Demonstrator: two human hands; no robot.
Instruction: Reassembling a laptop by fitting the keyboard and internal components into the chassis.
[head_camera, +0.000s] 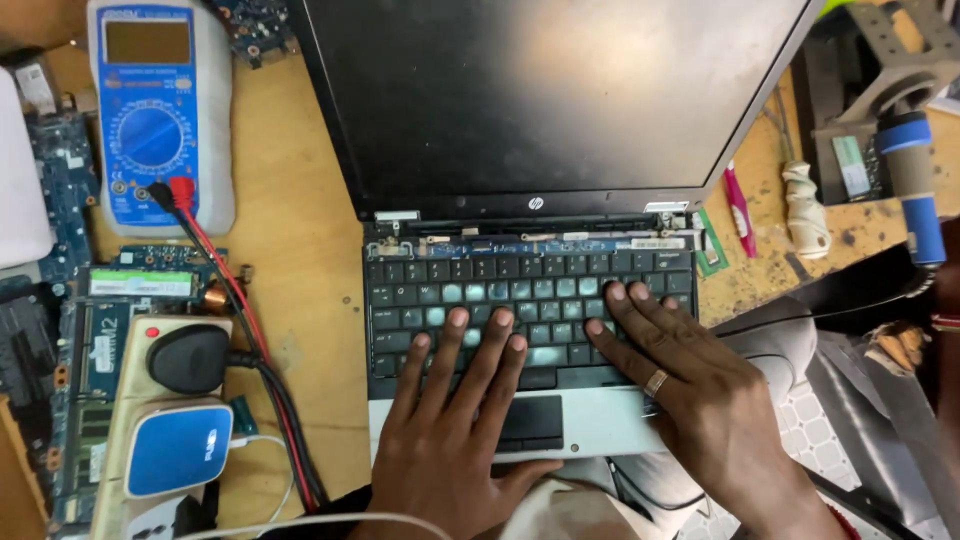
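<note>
Now we rest our left hand (450, 420) and right hand (690, 385) flat, fingers spread wide and holding nothing, on the keyboard (530, 310) of the open laptop (560, 110) on the bench (300, 230), with a blue multimeter (150, 110) well to the left.

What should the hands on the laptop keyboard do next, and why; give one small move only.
Probably press the keyboard flat toward its top edge. Both the left hand and the right hand lie spread on the keys with fingers flat, the strip above the top key row is off, showing bare parts, and the screen is dark, so the keyboard looks not yet seated.
</note>
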